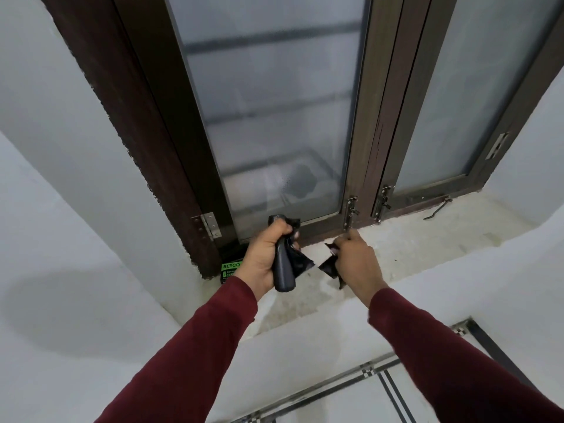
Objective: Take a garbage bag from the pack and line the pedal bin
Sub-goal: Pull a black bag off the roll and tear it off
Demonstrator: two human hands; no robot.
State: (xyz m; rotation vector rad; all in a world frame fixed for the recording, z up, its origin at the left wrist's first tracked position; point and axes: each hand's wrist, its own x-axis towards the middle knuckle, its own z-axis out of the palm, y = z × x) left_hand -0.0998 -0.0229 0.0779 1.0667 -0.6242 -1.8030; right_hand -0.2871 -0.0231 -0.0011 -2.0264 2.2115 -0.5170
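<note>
Above the sill [412, 248], left hand [264, 254] grips upright bag roll [282, 270].

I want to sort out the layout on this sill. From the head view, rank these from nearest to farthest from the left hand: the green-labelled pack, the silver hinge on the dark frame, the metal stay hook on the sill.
From the left hand:
1. Green-labelled black pack, just to its left in the sill corner.
2. Silver hinge, up-left on the dark frame.
3. Metal stay hook, far right on the sill.

A: Where's the pack [231, 268]?
B: Black with green label, tucked in the sill corner (mostly hidden). Dark roll of bags [283, 270] is held upright; one torn-off bag [330, 265] is kept apart.
</note>
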